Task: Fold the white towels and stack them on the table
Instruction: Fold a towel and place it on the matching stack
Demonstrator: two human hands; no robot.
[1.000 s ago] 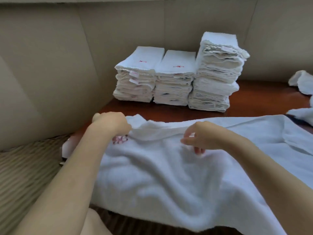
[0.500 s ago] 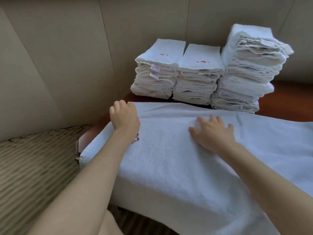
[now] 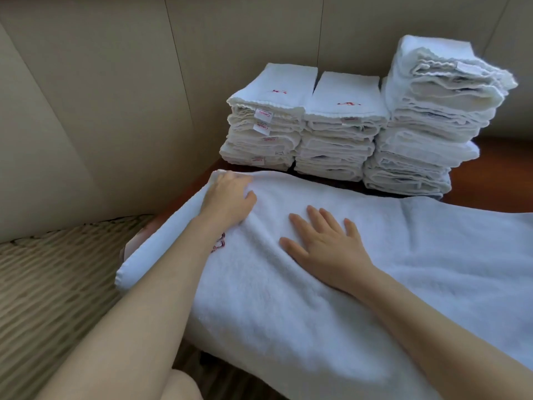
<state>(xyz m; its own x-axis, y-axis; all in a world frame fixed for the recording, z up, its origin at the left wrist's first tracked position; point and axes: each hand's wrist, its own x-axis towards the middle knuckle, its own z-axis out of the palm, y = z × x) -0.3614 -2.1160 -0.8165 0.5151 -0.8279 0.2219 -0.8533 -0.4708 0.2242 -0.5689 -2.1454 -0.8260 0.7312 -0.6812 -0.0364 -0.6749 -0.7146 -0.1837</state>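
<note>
I see three stacks (image 3: 354, 125) done at the far bench (image 3: 496, 171). My left hand (image 3: 230, 197) grips the towel (image 3: 375, 269) edge; my right hand (image 3: 323, 243) lies flat, fingers released. Folding remains.

The left hand (image 3: 229, 199) (fingers now curled) has reached the towel's (image 3: 331, 298) far corner.

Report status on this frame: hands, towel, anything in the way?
Left hand grips the towel's far left edge; right hand flat on the towel. Towel spread over the table, one fold in. Three folded stacks behind, clear.
</note>
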